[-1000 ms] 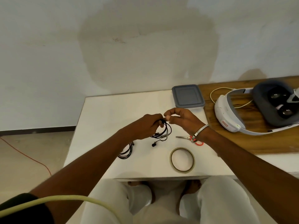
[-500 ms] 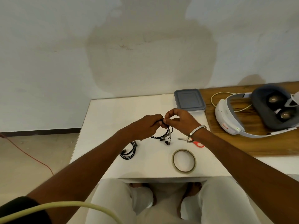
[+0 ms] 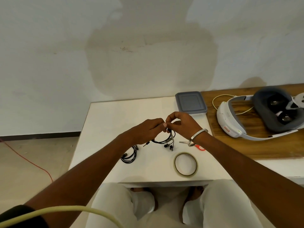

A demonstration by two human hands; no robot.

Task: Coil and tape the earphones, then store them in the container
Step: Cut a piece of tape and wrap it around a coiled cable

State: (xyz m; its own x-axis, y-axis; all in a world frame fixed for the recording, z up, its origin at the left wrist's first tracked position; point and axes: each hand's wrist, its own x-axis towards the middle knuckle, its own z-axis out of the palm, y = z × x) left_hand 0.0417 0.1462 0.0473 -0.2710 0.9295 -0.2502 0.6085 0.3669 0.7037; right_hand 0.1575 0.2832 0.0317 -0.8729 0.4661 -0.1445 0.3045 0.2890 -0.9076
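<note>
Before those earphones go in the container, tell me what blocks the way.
The grey lid is shut on the container, so it must come off first. Otherwise, only bare white table lies between the container and the earphones, pinched by the left hand and right hand.

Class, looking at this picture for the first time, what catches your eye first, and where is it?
Two hands, left hand and right hand, meet mid-table and pinch a coil of black earphones. A tape roll lies near the front edge of the white table. A white headset sits on the wooden board at right.
</note>
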